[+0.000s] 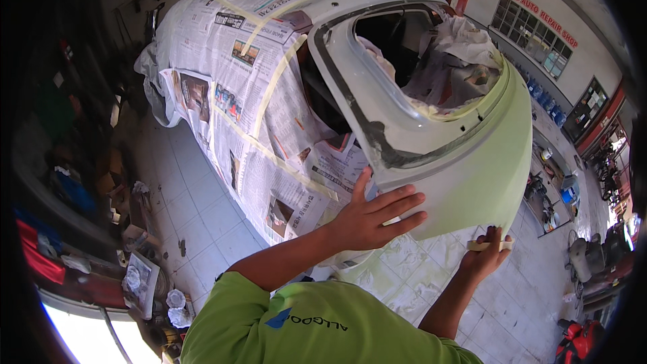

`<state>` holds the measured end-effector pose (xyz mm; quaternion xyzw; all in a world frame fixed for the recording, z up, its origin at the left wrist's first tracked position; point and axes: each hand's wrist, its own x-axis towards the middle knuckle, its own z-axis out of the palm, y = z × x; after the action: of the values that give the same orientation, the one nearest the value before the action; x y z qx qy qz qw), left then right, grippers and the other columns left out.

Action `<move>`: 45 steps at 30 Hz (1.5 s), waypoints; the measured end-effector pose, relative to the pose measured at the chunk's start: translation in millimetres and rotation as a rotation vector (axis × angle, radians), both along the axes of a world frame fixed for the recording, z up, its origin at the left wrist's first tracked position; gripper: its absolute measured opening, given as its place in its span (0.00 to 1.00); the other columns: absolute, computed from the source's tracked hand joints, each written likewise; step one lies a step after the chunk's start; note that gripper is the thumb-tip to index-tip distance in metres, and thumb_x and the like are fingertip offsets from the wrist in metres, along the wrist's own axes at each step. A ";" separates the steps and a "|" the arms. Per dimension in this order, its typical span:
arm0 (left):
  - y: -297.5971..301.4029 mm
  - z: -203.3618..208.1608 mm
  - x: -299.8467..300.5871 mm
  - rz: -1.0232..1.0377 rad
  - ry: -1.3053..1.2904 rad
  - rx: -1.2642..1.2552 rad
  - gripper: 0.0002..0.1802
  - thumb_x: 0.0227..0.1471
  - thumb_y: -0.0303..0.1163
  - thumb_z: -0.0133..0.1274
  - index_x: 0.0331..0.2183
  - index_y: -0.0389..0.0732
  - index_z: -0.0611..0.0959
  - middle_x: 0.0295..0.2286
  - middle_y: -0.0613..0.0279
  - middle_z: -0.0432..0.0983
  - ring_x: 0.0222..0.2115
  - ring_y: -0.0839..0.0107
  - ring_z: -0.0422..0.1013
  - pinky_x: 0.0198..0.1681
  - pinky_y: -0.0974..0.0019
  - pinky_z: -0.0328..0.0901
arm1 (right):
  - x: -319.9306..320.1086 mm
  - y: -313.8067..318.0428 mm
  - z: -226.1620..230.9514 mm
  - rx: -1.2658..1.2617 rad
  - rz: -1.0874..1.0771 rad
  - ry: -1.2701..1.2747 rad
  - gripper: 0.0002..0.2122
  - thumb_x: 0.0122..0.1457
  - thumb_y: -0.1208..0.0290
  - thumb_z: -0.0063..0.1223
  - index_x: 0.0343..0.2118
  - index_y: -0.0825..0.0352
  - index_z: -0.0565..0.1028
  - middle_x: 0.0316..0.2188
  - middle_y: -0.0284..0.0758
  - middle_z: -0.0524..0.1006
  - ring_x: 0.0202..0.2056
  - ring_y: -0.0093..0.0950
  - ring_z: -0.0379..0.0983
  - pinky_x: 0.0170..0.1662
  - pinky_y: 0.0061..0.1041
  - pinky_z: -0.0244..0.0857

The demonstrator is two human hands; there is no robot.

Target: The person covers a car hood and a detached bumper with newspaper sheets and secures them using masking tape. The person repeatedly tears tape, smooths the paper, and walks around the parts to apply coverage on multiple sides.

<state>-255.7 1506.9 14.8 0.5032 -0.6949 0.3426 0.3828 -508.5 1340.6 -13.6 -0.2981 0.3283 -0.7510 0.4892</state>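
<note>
A car body covered in taped newspaper fills the middle of the head view. Its bare rear quarter panel [465,182] is pale grey and greenish yellow. My left hand [377,212] lies with spread fingers against the panel, just below the black-edged window frame [397,160]. Low on the right, beside the panel's lower edge, my right hand [486,259] closes around a flat, pale cream piece [480,246]. Part of that piece is hidden by my fingers, and its exact kind is unclear.
Newspaper [263,121] held by masking tape [269,152] covers the car's side. Crumpled plastic sheeting [465,47] fills the window opening. Boxes and clutter [125,182] line the left. A workbench [556,168] with tools stands right, with a red machine [578,342] below it. The floor is tiled.
</note>
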 end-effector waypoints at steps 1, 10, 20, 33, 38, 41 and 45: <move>-4.0 11.5 -2.4 -0.051 0.028 -0.022 0.19 0.55 0.32 0.59 0.49 0.57 0.82 0.56 0.72 0.75 0.60 0.73 0.67 0.70 0.33 0.34 | -5.7 -0.2 14.3 -0.039 -0.026 0.026 0.17 0.63 0.76 0.58 0.51 0.62 0.63 0.39 0.37 0.76 0.36 0.23 0.74 0.27 0.19 0.62; -20.2 95.1 -16.4 -0.256 0.184 -0.206 0.18 0.57 0.34 0.57 0.50 0.50 0.82 0.56 0.65 0.74 0.58 0.68 0.69 0.62 0.46 0.56 | 17.1 43.0 111.8 -0.878 -0.459 0.651 0.20 0.69 0.70 0.50 0.56 0.71 0.55 0.50 0.57 0.77 0.47 0.41 0.77 0.26 0.21 0.66; -48.8 178.9 -26.0 -0.464 0.319 -0.586 0.17 0.55 0.35 0.51 0.44 0.36 0.79 0.48 0.51 0.73 0.50 0.57 0.68 0.50 0.43 0.61 | 45.0 27.6 240.3 -1.487 -0.489 0.878 0.23 0.69 0.61 0.46 0.55 0.76 0.60 0.56 0.62 0.70 0.55 0.48 0.73 0.40 0.29 0.76; -26.1 42.7 -19.5 -0.733 0.217 0.272 0.27 0.59 0.31 0.55 0.59 0.39 0.74 0.62 0.46 0.63 0.63 0.51 0.61 0.66 0.47 0.57 | 84.7 21.3 332.7 -1.557 -0.654 0.944 0.26 0.71 0.48 0.41 0.58 0.67 0.62 0.58 0.54 0.71 0.59 0.49 0.69 0.60 0.46 0.65; -4.4 -54.9 -2.6 -0.888 0.077 1.070 0.25 0.55 0.36 0.60 0.53 0.40 0.78 0.54 0.53 0.75 0.54 0.56 0.71 0.58 0.53 0.63 | 96.0 22.6 365.8 -1.508 -0.619 0.975 0.27 0.69 0.50 0.48 0.51 0.76 0.74 0.54 0.49 0.76 0.56 0.38 0.73 0.58 0.35 0.66; 9.2 -90.6 0.4 -0.806 0.067 1.440 0.31 0.56 0.38 0.60 0.59 0.42 0.75 0.56 0.53 0.74 0.56 0.53 0.70 0.59 0.55 0.64 | 96.7 12.8 380.3 -1.521 -0.527 0.866 0.22 0.69 0.57 0.53 0.50 0.75 0.75 0.54 0.49 0.77 0.49 0.30 0.75 0.50 0.27 0.70; 27.9 -105.1 9.7 -0.684 0.067 1.647 0.31 0.60 0.44 0.56 0.61 0.42 0.73 0.57 0.51 0.73 0.57 0.52 0.69 0.60 0.54 0.64 | 120.2 10.9 398.8 -1.575 -0.572 0.770 0.13 0.64 0.68 0.60 0.46 0.71 0.74 0.50 0.47 0.78 0.42 0.26 0.77 0.46 0.25 0.71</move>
<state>-246.0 1534.7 -90.2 0.3934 -0.8212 -0.4132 0.0014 -388.3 1351.4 385.2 -0.6817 -0.0762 -0.6990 -0.2022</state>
